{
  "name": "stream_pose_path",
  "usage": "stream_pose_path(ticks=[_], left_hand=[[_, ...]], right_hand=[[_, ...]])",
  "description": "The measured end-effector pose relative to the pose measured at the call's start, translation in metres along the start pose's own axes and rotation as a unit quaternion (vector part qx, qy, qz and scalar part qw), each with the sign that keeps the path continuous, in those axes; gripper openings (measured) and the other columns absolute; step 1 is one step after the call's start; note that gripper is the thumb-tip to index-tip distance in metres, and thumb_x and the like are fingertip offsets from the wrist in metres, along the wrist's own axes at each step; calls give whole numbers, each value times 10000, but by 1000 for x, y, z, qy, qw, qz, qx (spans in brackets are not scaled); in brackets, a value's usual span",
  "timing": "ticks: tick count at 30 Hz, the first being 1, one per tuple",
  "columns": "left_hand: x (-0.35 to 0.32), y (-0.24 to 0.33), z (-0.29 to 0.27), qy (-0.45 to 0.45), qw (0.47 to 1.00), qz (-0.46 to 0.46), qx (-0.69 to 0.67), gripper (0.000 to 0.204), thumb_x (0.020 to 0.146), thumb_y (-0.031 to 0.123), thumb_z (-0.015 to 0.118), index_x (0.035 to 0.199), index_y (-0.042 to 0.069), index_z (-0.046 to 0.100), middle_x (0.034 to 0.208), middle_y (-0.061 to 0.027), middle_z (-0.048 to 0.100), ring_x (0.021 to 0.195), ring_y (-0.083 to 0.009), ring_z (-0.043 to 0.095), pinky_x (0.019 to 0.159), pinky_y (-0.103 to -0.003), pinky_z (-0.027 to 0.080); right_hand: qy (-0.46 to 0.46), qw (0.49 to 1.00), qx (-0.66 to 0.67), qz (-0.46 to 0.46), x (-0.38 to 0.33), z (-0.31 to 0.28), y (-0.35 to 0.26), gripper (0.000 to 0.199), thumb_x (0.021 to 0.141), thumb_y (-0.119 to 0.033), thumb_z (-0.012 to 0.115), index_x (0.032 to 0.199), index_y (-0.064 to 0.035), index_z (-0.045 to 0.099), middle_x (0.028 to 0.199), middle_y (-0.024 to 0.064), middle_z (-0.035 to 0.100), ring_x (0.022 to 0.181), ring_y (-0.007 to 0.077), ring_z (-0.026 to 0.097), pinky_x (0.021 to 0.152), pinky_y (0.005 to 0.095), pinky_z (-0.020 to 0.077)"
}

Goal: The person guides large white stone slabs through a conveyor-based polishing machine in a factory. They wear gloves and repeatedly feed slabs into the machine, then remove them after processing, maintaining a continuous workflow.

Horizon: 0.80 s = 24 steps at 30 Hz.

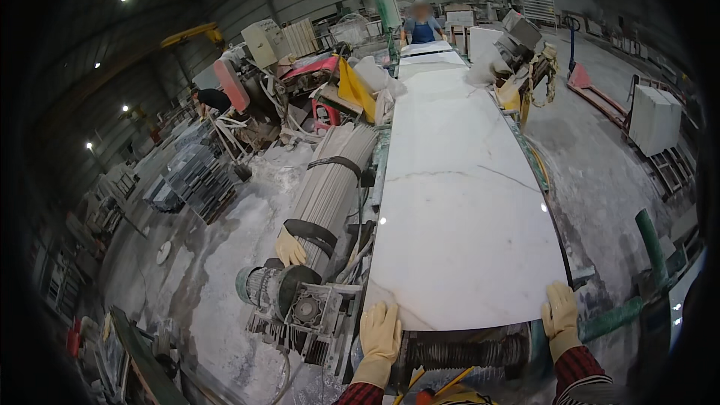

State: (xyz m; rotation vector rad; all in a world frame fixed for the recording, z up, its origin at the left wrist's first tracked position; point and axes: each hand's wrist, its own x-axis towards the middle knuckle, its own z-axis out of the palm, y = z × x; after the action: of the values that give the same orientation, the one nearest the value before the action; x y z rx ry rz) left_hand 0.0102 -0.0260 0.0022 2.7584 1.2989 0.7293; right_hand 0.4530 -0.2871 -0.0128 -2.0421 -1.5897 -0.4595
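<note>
Nearest, the person's left hand, wearing a cream rubber glove, is resting at the near left corner of a long polished white slab with faint brownish veins; its fingers are extending forward, only lightly parted, not curling round anything. The right hand, gloved alike, is lying at the near right corner, its fingers also reaching forward, a little spread. Whether either thumb is hooking beneath the edge cannot be told. Placed at opposite corners, the hands are probably sharing the slab's end evenly.

The slab is lying flat and lengthwise along a green-sided metal frame, which seems to be supporting it, while a dark ridged roller is showing just below its near edge. Left of this, a grey finned electric motor is sitting near the lower end of a long grey ribbed bundle. Black bands are circling that bundle, presumably binding its strips together, and a loose cream glove is lying against its side, perhaps for easy reach.

Farther off, a yellow panel is slanting beside the frame, and a co-worker in a blue apron is standing beyond the slab's far end.
</note>
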Motion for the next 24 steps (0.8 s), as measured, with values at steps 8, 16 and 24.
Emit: stream_pose_path(ticks=[8,16,24], left_hand=[[0,3,-1,9,1000,6,-6,470,1009,235,717,1449,74,678,1453,-212,619,1366,-450,556,1194,-572,417],[-6,2,-1,7,1000,12,6,431,991,204,722,1400,75,683,1419,-195,616,1334,-440,564,1152,-563,427],[2,-16,5,74,996,-24,-41,300,1021,247,715,1273,85,715,1134,-180,762,1091,-411,721,971,-539,565]], right_hand=[[23,1000,10,-8,4,-14,-9,411,946,-138,666,1294,81,681,1312,330,684,1259,551,618,1149,653,455],[33,999,19,-11,10,-20,-16,392,946,-136,683,1280,68,681,1299,298,694,1221,517,645,1109,606,490],[-97,987,33,121,35,-3,2,299,961,-177,715,1188,5,781,1212,282,762,1169,514,694,1071,586,549]])
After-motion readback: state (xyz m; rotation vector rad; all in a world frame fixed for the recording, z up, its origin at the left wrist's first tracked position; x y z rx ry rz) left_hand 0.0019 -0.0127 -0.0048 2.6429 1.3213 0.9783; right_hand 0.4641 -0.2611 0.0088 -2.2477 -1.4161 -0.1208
